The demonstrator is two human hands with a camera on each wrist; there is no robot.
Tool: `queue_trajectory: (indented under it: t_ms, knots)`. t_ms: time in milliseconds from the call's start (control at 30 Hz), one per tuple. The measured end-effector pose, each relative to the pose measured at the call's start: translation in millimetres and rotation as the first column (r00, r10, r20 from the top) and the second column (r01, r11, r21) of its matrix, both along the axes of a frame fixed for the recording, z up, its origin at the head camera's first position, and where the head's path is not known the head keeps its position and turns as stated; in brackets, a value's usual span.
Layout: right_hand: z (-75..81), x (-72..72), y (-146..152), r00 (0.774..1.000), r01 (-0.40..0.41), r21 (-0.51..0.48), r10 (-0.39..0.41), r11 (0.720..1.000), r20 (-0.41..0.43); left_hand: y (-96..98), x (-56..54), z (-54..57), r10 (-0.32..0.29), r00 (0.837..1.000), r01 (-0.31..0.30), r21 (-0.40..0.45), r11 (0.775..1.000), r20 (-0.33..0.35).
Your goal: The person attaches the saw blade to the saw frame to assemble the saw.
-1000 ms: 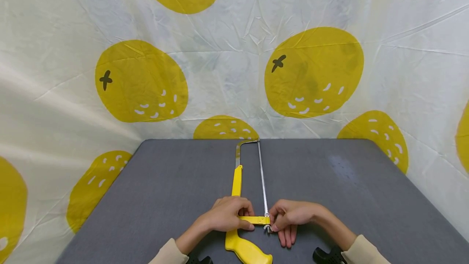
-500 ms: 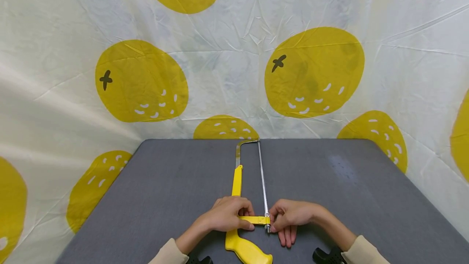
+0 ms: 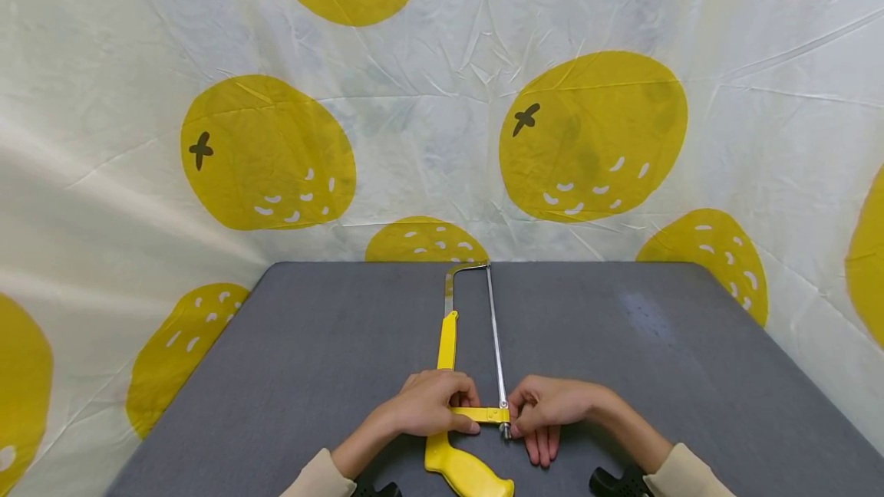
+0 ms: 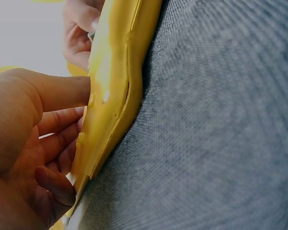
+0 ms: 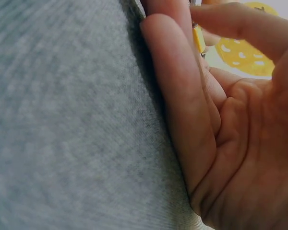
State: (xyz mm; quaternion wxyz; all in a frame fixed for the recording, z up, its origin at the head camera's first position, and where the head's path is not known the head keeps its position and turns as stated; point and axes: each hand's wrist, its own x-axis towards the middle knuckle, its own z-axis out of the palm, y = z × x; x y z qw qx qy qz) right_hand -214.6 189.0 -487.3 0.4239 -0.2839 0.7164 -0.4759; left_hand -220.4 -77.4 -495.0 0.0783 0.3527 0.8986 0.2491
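A hacksaw with a yellow frame (image 3: 447,340) and a curved yellow handle (image 3: 470,472) lies flat on the grey table, its handle toward me. The thin metal blade (image 3: 494,332) runs along its right side. My left hand (image 3: 430,405) grips the frame just ahead of the handle, thumb (image 4: 62,93) on one face and fingers curled around it. At the near end of the blade, the thumb and index finger of my right hand (image 3: 552,409) pinch a small metal wing nut (image 3: 506,431). The other right fingers (image 5: 177,91) rest on the tabletop; the nut is mostly hidden in the right wrist view.
The grey cloth-covered table (image 3: 331,328) reaches back to a white curtain (image 3: 428,144) printed with big yellow fruit. The saw's far end lies by the table's back edge. Black wrist straps (image 3: 621,480) sit near both beige cuffs.
The wing nut has turned between my right fingertips, its wings now at a different angle. My left hand and the hacksaw stay in place.
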Motion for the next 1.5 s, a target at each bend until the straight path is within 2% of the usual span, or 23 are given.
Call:
queue_trajectory:
  t_ms: [400, 1033, 1500]
  knots:
    - [5.1, 5.0, -8.2, 0.993, 0.113, 0.061, -0.111, 0.992, -0.028, -0.5, -0.9, 0.2, -0.002, 1.0, 0.002, -0.007, 1.0, 0.002]
    - [2.9, 4.7, -11.1, 0.988, 0.145, 0.064, -0.14, 0.987, -0.07, 0.1, 0.0, 3.9, 0.001, 1.0, -0.001, -0.011, 1.0, -0.002]
    - [2.8, 3.9, -10.3, 0.991, 0.131, 0.062, -0.129, 0.989, -0.048, 0.0, 0.8, 4.7, 0.015, 1.0, -0.015, -0.006, 1.0, 0.007]
